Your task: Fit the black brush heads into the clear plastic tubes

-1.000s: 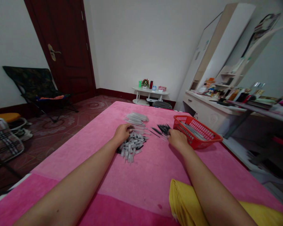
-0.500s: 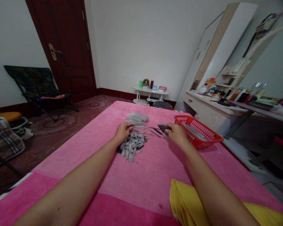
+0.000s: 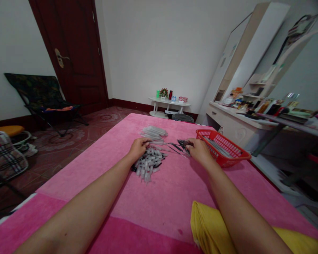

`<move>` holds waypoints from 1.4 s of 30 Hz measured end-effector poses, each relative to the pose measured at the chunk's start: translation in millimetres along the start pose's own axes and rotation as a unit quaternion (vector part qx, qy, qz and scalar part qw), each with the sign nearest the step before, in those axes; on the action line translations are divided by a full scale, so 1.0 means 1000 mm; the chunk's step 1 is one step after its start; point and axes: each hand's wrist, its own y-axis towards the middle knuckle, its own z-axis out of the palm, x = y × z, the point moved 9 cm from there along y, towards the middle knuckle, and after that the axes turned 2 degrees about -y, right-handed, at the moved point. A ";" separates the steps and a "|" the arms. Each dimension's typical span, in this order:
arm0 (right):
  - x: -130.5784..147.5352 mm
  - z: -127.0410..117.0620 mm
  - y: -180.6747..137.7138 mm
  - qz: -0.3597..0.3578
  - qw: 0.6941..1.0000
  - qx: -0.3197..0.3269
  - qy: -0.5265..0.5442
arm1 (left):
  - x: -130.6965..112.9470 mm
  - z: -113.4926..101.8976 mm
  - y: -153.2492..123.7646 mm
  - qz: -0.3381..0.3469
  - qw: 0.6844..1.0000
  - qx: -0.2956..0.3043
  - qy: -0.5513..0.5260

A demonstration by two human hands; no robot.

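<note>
Both my arms reach out over a pink cloth (image 3: 159, 197). My left hand (image 3: 137, 148) rests at the far edge of a heap of small grey and black pen caps (image 3: 149, 163), its fingers pinched on a clear pen barrel (image 3: 156, 143). A stack of clear barrels (image 3: 153, 131) lies just beyond. My right hand (image 3: 199, 150) lies on a pile of thin black refills (image 3: 182, 144), fingers curled over them. A red plastic basket (image 3: 222, 150) with finished pens stands right of that hand.
A yellow cloth (image 3: 209, 222) lies by my right forearm. Right of the pink surface stands a white dresser (image 3: 238, 123) crowded with bottles. A dark door (image 3: 69, 53), a folding chair (image 3: 39, 98) and a small white table (image 3: 169, 104) are beyond.
My right hand has slid forward from the near side of the black refills onto the pile. My left hand has closed on a clear barrel and stays in place.
</note>
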 end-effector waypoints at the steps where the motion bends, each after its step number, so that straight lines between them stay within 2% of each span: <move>1: 0.000 0.000 0.000 -0.001 1.000 0.000 0.000 | 0.001 0.000 0.000 0.000 1.000 0.000 0.002; 11: 0.014 -0.002 -0.002 -0.014 1.000 -0.005 -0.023 | -0.010 0.008 0.000 0.068 0.994 0.043 0.080; 14: 0.025 -0.001 -0.005 -0.040 0.999 -0.002 -0.002 | -0.019 0.013 -0.004 0.090 0.986 0.069 0.121; 17: 0.037 0.001 -0.008 -0.072 0.996 -0.007 0.049 | -0.028 0.019 -0.008 0.095 0.985 0.084 0.114; 20: 0.044 -0.005 -0.012 -0.070 0.985 -0.072 0.139 | -0.031 0.016 -0.007 0.068 0.995 0.051 0.047; 22: 0.043 -0.012 -0.015 -0.051 0.972 -0.138 0.181 | -0.029 0.006 -0.005 0.041 0.999 0.006 -0.003; 24: 0.047 -0.014 -0.019 -0.047 0.965 -0.173 0.193 | -0.028 -0.005 -0.003 0.025 0.998 -0.033 -0.049; 26: 0.058 -0.005 -0.022 -0.070 0.971 -0.140 0.180 | -0.024 -0.015 -0.002 0.010 0.993 -0.063 -0.096; 29: 0.084 0.021 -0.029 -0.134 0.983 -0.027 0.126 | -0.012 -0.026 -0.003 -0.031 0.981 -0.102 -0.163; 31: 0.096 0.038 -0.038 -0.161 0.983 0.033 0.077 | -0.003 -0.029 -0.004 -0.055 0.972 -0.122 -0.192; 34: 0.104 0.058 -0.048 -0.180 0.979 0.091 0.021 | 0.003 -0.031 -0.004 -0.067 0.967 -0.135 -0.207; 37: 0.102 0.069 -0.052 -0.191 0.975 0.114 0.012 | 0.006 -0.030 -0.004 -0.077 0.966 -0.133 -0.207; 42: 0.096 0.071 -0.050 -0.197 0.975 0.100 0.023 | 0.004 -0.027 -0.005 -0.077 0.968 -0.121 -0.206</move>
